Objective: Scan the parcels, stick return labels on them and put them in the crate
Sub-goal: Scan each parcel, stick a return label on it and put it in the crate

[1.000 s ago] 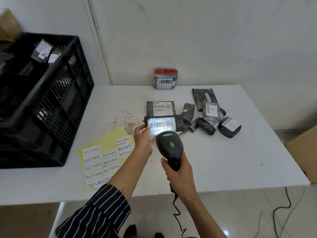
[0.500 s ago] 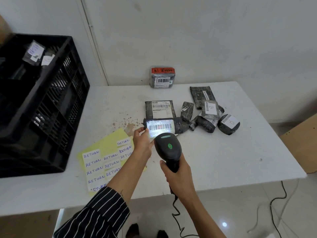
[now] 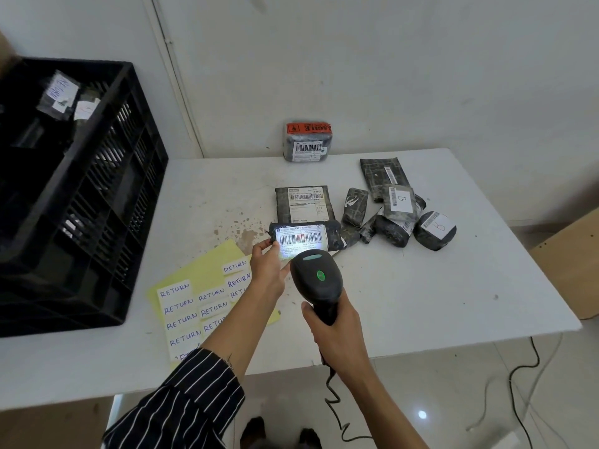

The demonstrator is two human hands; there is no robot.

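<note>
Right hand (image 3: 337, 332) grips black handheld scanner (image 3: 316, 277); left hand (image 3: 267, 270) fingers pinch black plastic-wrapped parcel (image 3: 304, 236) mid-table (label lit). Keep barcode flat, beam steady.

White stained table (image 3: 421, 303); cardboard box (image 3: 571, 264) at right; black cable (image 3: 511, 390) on floor (image 3: 437, 400).

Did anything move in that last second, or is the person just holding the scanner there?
Nothing visibly moved, and nothing was picked up or let go. The left hand still holds the edge of the parcel, and the right hand still grips the scanner, its light on the barcode label. The other parcels, the return-label sheet and the crate lie as before.
</note>
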